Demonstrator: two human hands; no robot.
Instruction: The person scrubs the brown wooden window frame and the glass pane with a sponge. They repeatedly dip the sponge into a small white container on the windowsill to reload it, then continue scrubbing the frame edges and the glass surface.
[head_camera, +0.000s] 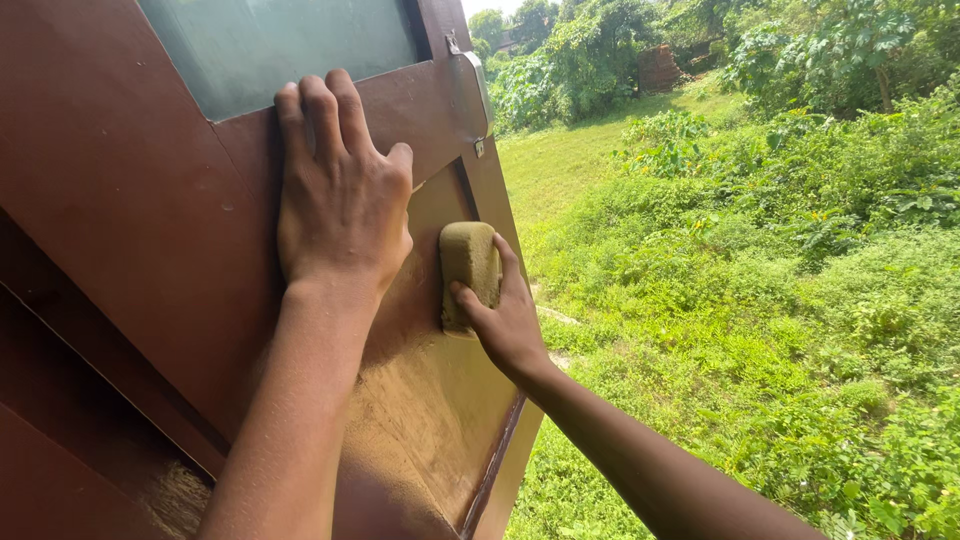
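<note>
Greenery behind, brown door (130, 200) cut off; left hand (340, 200) flat on it, right hand (505, 320) gripping sponge (468, 262).

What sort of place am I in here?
Likely outdoors at the edge of a rural house: a brown door with a glass pane opens onto grass and dense bushes.

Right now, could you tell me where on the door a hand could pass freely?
Free: the brown panel left of the left hand, and the dusty tan panel below the sponge. Crowded: the strip between that hand and the right hand gripping the sponge, up to the metal latch.
</note>
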